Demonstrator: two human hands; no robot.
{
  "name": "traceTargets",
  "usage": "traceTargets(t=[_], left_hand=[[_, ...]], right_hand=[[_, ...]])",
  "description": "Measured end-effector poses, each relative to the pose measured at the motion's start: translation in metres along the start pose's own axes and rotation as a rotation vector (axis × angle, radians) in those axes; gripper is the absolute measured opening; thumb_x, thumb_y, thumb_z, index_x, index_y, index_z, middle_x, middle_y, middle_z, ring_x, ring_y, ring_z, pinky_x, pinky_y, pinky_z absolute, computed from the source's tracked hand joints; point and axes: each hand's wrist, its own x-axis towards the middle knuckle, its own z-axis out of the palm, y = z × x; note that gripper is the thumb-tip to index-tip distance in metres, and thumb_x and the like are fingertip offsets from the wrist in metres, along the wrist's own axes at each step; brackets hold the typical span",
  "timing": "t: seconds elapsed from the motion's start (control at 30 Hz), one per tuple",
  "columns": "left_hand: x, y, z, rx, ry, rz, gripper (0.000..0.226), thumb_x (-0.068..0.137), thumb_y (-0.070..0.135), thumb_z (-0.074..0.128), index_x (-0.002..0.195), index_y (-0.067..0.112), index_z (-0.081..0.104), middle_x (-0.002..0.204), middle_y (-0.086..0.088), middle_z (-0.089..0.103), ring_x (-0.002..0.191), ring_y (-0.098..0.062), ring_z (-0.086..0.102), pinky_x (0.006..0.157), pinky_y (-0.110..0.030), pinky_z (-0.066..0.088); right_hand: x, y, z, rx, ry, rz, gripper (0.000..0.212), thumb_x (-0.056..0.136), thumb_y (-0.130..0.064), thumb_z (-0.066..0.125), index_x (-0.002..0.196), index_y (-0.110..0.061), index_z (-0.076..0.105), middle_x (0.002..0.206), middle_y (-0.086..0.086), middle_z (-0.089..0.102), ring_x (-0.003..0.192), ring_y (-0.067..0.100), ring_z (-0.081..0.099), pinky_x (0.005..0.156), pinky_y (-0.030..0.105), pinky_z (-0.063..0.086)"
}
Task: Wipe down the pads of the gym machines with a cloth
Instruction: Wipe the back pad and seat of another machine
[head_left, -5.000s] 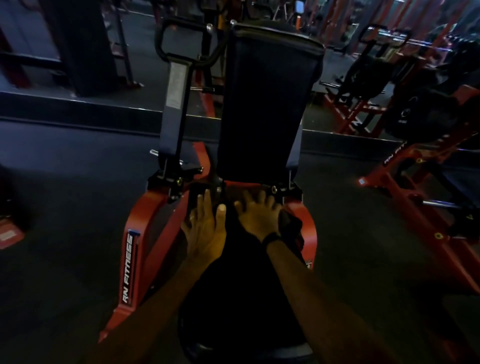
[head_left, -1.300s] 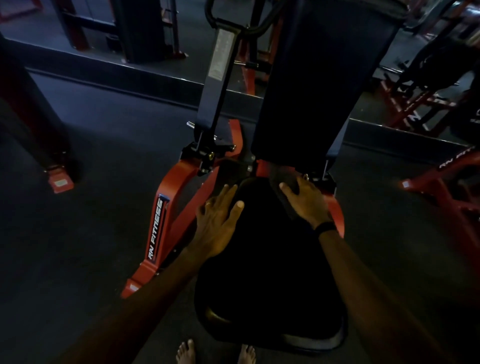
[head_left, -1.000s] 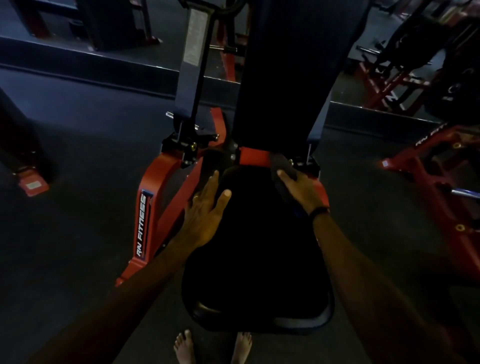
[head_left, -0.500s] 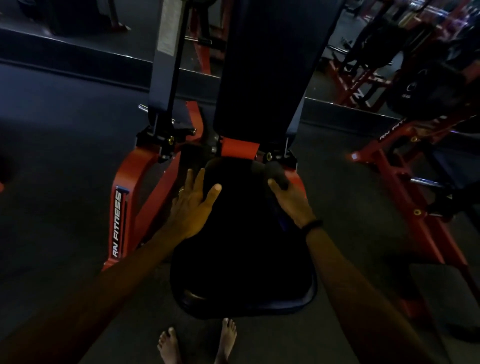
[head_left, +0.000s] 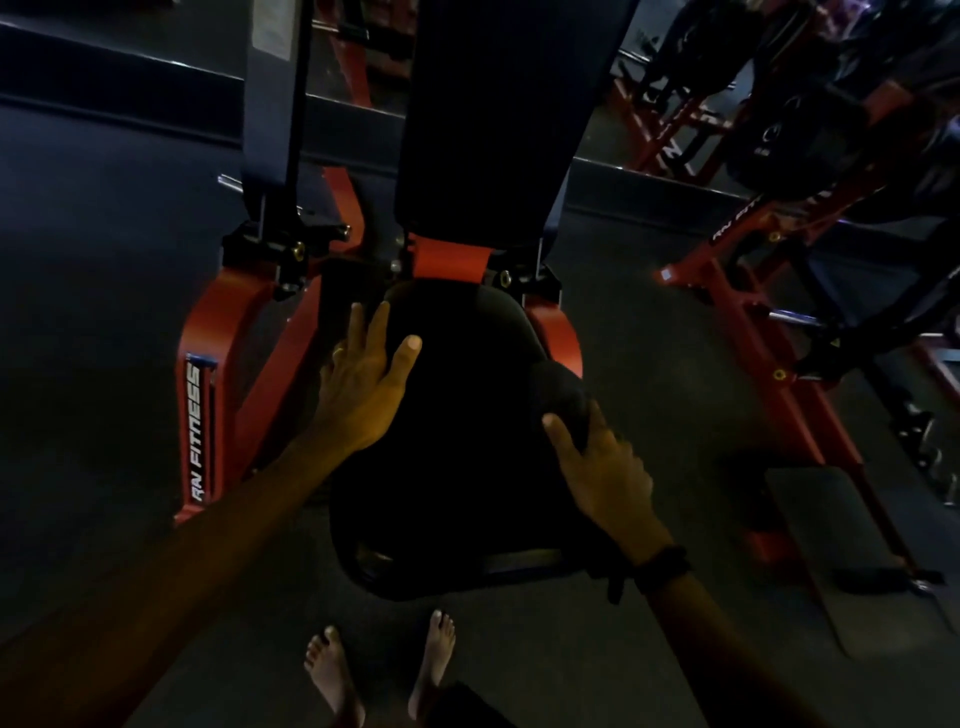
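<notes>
Pressing flat left hand (head_left: 363, 387) on seat pad (head_left: 457, 447), right hand (head_left: 597, 467) gripping cloth (head_left: 558, 392)

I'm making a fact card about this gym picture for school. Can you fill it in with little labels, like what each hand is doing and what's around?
Place: dim gym with a dark floor
Machine: red frame with white lettering
Seat pad: black, being wiped
Back pad: black, upright behind the seat
Left hand: flat on the seat's left side, fingers straight
Right hand: holds a dark cloth on the seat's right side
Feet: bare, in front of the seat
Nearby: more red machines to the right
</notes>
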Motion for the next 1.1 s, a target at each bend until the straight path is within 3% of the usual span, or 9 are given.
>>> traceTargets(t=[0.13,0.27,0.4,0.53,0.7,0.8,0.9,1.0,1.1], left_hand=[[-0.006,0.012,-0.003,0.079,0.020,0.037,0.069,0.102,0.060,0.028,0.161,0.031,0.006,0.168,-0.003,-0.009,0.153,-0.037,0.006,0.122,-0.059,0.009],[-0.012,0.016,-0.009,0.058,0.103,0.061,0.070,0.102,0.062,0.027,0.161,0.027,0.012,0.169,-0.003,-0.005,0.153,-0.038,0.009,0.119,-0.060,0.009],[-0.031,0.016,-0.013,0.040,0.282,0.098,0.082,0.092,0.070,0.023,0.158,0.022,0.021,0.168,-0.003,0.008,0.152,-0.031,0.018,0.119,-0.062,0.019],[-0.051,0.012,-0.011,0.109,0.313,0.206,0.073,0.098,0.064,0.027,0.158,0.026,0.020,0.168,0.000,0.011,0.153,-0.021,0.015,0.121,-0.059,0.017],[-0.066,0.013,-0.001,0.058,0.401,0.161,0.079,0.096,0.070,0.026,0.156,0.020,0.030,0.164,-0.006,0.026,0.151,-0.023,0.023,0.121,-0.055,0.022],[-0.078,0.011,0.008,0.014,0.412,0.136,0.079,0.096,0.072,0.025,0.158,0.021,0.027,0.164,-0.002,0.025,0.152,-0.018,0.022,0.122,-0.050,0.022],[-0.086,0.020,0.013,-0.081,0.486,0.118,0.070,0.101,0.063,0.028,0.156,0.021,0.031,0.159,0.004,0.036,0.145,-0.008,0.035,0.119,-0.035,0.031],[-0.090,0.028,0.015,-0.163,0.617,0.083,0.043,0.109,0.038,0.031,0.147,0.019,0.041,0.137,0.021,0.042,0.114,0.027,0.042,0.096,0.002,0.031],[-0.092,0.025,0.017,-0.236,0.722,0.084,0.029,0.110,0.029,0.035,0.138,0.031,0.041,0.127,0.031,0.044,0.111,0.027,0.044,0.095,-0.001,0.034]], right_hand=[[0.095,-0.048,0.003,0.144,-0.066,-0.159,0.058,0.102,-0.055,0.041,0.147,-0.018,0.046,0.130,0.019,0.061,0.117,0.041,0.058,0.097,0.047,0.048],[0.149,-0.071,0.009,0.138,-0.102,-0.188,0.062,0.099,-0.059,0.044,0.137,-0.012,0.058,0.134,0.021,0.060,0.124,0.040,0.055,0.098,0.041,0.044],[0.100,-0.038,0.003,0.228,-0.035,-0.304,0.061,0.099,-0.054,0.050,0.145,-0.014,0.048,0.125,0.019,0.065,0.115,0.040,0.061,0.092,0.041,0.048],[0.027,0.012,0.001,0.234,-0.058,-0.308,0.068,0.102,-0.051,0.045,0.160,-0.024,0.020,0.144,0.020,0.051,0.129,0.040,0.051,0.103,0.045,0.042],[-0.016,0.061,0.015,0.373,0.117,-0.497,0.067,0.098,-0.065,0.039,0.156,-0.032,0.032,0.159,0.005,0.033,0.144,0.028,0.036,0.116,0.049,0.036],[-0.024,0.087,0.027,0.258,0.233,-0.847,0.063,0.097,-0.067,0.038,0.151,-0.033,0.038,0.163,0.006,0.026,0.152,0.027,0.021,0.121,0.050,0.024],[-0.018,0.092,0.036,-0.055,0.395,-1.295,0.067,0.090,-0.062,0.057,0.146,-0.030,0.043,0.156,0.016,0.035,0.145,0.037,0.033,0.118,0.057,0.024],[-0.023,0.077,0.041,-0.351,0.463,-1.414,0.067,0.092,-0.048,0.052,0.154,-0.031,0.034,0.154,0.020,0.041,0.139,0.041,0.043,0.111,0.060,0.035],[-0.054,0.042,0.056,-0.487,0.530,-1.374,0.053,0.103,-0.030,0.034,0.156,-0.031,0.031,0.150,0.024,0.045,0.133,0.043,0.049,0.105,0.060,0.042]])
